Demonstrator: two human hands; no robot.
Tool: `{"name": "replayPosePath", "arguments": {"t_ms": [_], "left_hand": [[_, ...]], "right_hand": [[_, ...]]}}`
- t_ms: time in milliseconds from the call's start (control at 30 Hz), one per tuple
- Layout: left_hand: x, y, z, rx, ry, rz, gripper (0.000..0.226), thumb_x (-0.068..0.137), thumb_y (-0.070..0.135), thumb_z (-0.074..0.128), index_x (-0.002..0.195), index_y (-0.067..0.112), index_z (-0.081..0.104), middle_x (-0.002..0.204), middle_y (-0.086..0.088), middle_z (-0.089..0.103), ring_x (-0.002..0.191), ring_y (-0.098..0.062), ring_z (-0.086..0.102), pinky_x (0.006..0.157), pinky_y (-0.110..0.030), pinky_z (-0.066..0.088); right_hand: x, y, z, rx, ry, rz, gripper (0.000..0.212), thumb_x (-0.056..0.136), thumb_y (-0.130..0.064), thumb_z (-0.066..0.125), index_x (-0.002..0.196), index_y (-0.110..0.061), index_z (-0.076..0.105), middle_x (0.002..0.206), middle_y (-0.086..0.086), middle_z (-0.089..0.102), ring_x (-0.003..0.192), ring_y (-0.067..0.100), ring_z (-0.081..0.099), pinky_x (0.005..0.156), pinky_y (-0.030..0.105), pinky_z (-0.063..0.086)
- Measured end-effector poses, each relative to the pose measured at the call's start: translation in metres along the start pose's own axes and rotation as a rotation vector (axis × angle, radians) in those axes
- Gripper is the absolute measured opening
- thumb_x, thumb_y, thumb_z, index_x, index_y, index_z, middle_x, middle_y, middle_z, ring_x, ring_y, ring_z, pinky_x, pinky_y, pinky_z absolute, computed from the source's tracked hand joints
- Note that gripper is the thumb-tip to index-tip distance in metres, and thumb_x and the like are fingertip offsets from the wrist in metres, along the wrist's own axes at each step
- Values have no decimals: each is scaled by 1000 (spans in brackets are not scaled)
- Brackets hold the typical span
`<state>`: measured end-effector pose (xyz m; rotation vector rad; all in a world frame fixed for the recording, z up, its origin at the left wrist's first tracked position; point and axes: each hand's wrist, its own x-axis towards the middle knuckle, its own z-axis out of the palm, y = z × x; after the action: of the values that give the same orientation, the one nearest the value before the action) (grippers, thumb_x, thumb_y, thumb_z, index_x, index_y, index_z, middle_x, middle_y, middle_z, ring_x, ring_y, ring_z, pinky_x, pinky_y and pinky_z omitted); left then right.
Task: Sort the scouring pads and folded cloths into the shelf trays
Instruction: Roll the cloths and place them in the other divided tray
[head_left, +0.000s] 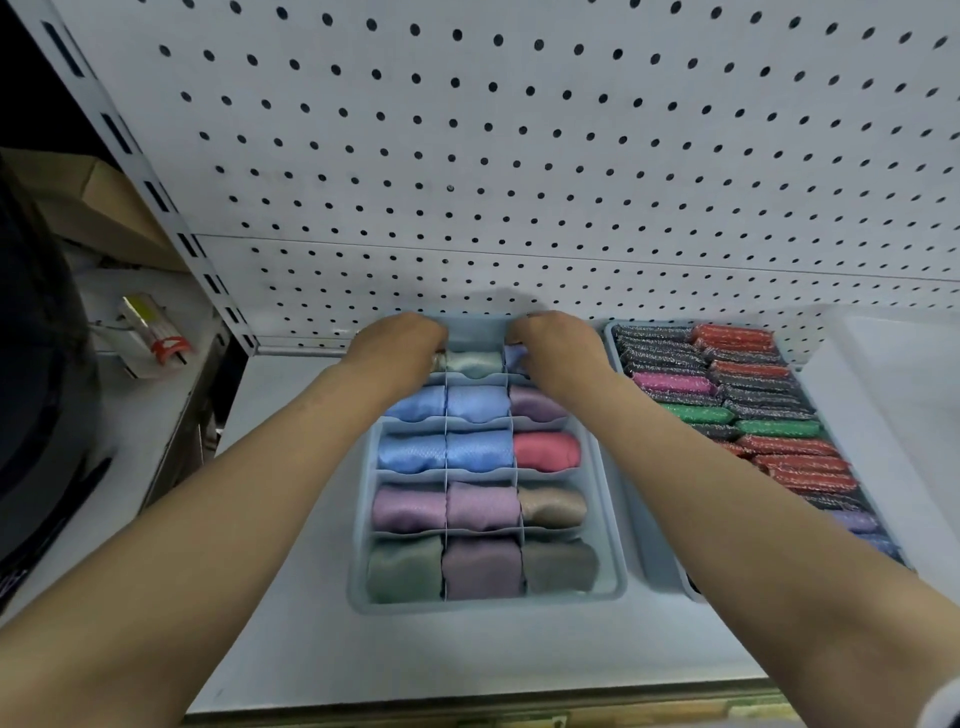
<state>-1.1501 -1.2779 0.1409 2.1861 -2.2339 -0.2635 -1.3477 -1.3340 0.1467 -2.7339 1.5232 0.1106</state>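
The small folded cloths (480, 451) of glossy, satin-like fabric in blue, lilac, pink and grey are judged light, soft and slippery, so that a roll is likely to spring open or slide if it is taken by one loose edge. A hold across the fold, with the thumb on one side and the fingers on the other, is thought safest. They are lodged one to a compartment in the pale blue divided plastic tray (602, 499), most of them lying nearer the person than the hands. The left hand (397, 343) is set, knuckles up, in the tray's farthest left compartment, and a beige-grey cloth (438, 362) is seen just at its fingertips. The right hand (558, 345) is set likewise in the farthest right compartment, with a light blue cloth (515, 356) under its fingers. In both hands the fingers are bent downward and hidden behind the backs of the hands, so it cannot be told whether the cloths are pinched or merely pressed. Between the two hands a pale green cloth (474, 364) is left untouched. Just beyond the right wrist, the flat glittery scouring pads (769, 428) in red, green, pink and dark grey are packed on edge in a second pale blue tray (665, 561). These are judged light, springy and rough, easily gripped by their flat faces.
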Motion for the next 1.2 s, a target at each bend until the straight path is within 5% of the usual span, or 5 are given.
{"name": "replayPosePath", "arguments": {"t_ms": [133, 367, 833, 1000, 1200], "left_hand": [[-18, -5, -8, -156, 17, 22, 31, 91, 15, 60, 122, 22, 61, 120, -4, 61, 110, -28, 57, 88, -38, 48], [-42, 5, -9, 25, -84, 116, 10, 86, 19, 60, 89, 24, 51, 98, -2, 63, 94, -30, 61, 72, -35, 49], [-45, 11, 6, 177, -17, 104, 15, 90, 26, 60, 104, 23, 64, 107, 0, 69, 101, -31, 63, 71, -30, 40], [-48, 14, 2, -58, 75, 42, 22, 89, 12, 57, 108, 19, 64, 110, -6, 66, 103, -32, 61, 78, -39, 51], [-39, 43, 9, -190, -12, 44, 28, 92, 25, 63, 120, 25, 65, 122, -5, 67, 113, -30, 60, 85, -34, 48]], "right_hand": [[-4, 0, 4, 2, -40, -52, 35, 89, -5, 51, 120, -17, 63, 119, 9, 66, 110, 33, 61, 79, 36, 48], [-31, -31, -3, 334, 54, -165, 22, 83, -19, 67, 104, -18, 70, 102, 5, 71, 100, 29, 64, 81, 40, 52], [-39, -55, 19, 75, 40, -165, 26, 91, -20, 57, 117, -18, 56, 111, 2, 70, 105, 26, 64, 81, 37, 46], [-39, -21, -7, 566, 94, 25, 28, 83, -17, 67, 110, -22, 68, 104, -3, 74, 100, 20, 66, 87, 39, 52], [-45, -12, -10, 152, -6, 114, 22, 86, -21, 59, 105, -22, 70, 104, 4, 72, 101, 30, 66, 88, 35, 49]]}}
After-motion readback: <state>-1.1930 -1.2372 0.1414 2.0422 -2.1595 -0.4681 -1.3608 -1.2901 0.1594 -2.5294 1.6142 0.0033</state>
